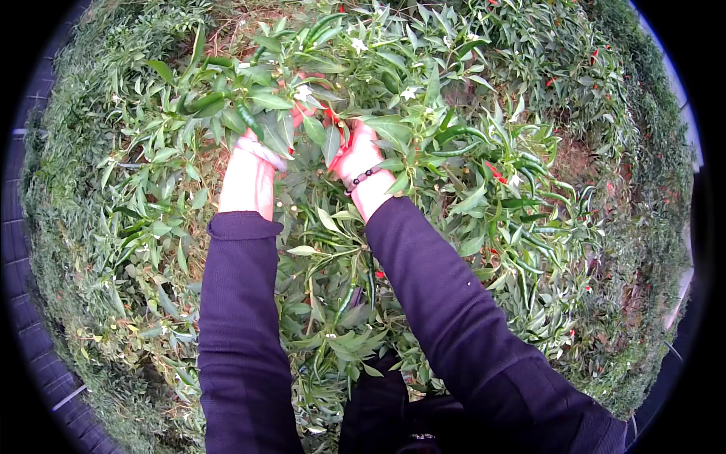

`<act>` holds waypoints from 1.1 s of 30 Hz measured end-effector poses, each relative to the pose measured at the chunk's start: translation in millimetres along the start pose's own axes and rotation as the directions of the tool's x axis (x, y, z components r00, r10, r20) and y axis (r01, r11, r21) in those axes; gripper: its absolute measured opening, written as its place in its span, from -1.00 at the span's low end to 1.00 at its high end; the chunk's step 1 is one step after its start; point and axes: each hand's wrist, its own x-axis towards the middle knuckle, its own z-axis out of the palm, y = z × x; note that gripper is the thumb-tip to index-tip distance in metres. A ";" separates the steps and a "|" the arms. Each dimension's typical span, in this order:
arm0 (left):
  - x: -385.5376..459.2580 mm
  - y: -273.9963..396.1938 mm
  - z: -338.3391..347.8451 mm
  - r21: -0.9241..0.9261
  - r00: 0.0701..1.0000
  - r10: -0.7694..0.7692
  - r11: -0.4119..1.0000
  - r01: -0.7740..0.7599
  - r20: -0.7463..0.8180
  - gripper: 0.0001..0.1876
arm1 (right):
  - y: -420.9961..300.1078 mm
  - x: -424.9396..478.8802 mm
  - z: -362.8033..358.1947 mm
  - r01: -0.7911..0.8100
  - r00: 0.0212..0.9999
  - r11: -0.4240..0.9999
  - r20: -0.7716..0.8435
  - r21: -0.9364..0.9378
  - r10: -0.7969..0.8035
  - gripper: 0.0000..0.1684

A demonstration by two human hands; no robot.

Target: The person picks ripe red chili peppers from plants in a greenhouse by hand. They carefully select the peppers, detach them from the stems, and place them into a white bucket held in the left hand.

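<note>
Both of my hands reach into a leafy chili pepper plant at the upper middle. My left hand [303, 110] is mostly covered by leaves, with a pale bangle [261, 155] on its wrist. My right hand [360, 148], with a dark beaded bracelet [363, 179], is beside red chili peppers [331, 114]; leaves hide its fingertips, so a grip cannot be made out. A dark green chili pepper [249, 120] hangs over my left wrist. White flowers [303, 92] show among the leaves near both hands.
Dense chili plants surround me. Many green chili peppers [533, 232] hang at the right, with some red ones [495, 172] among them. More green peppers [344, 303] hang between my forearms. Dry ground litter [227, 34] shows at the top. Dark sheeting [28, 227] borders the plants at the left.
</note>
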 end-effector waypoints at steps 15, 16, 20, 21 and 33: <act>-24.1 -60.8 -71.7 0.046 0.909 0.237 0.971 -0.236 -0.342 -0.44 | -45.7 -37.4 -55.5 0.399 0.909 -0.297 0.417 -0.868 0.000 -0.67; -34.8 -66.8 -71.8 0.058 0.913 0.221 0.975 -0.214 -0.344 -0.43 | -49.7 -43.2 -50.2 0.418 0.900 -0.242 0.435 -0.876 -0.018 -0.66; -45.8 -80.8 -59.5 0.104 0.939 0.177 0.983 -0.153 -0.294 -0.38 | -81.0 -43.6 -50.5 0.368 0.927 0.150 0.350 -0.918 -0.133 -0.68; -50.7 -75.3 -63.7 0.129 0.941 0.181 0.980 -0.150 -0.285 -0.37 | -95.0 -53.6 -38.8 0.157 0.987 0.436 0.155 -0.886 -0.040 -0.69; -71.4 -81.8 17.6 0.179 0.855 0.288 0.956 -0.231 -0.432 -0.35 | -214.7 -89.7 -83.7 0.260 0.960 0.844 0.218 -0.469 -0.174 -0.86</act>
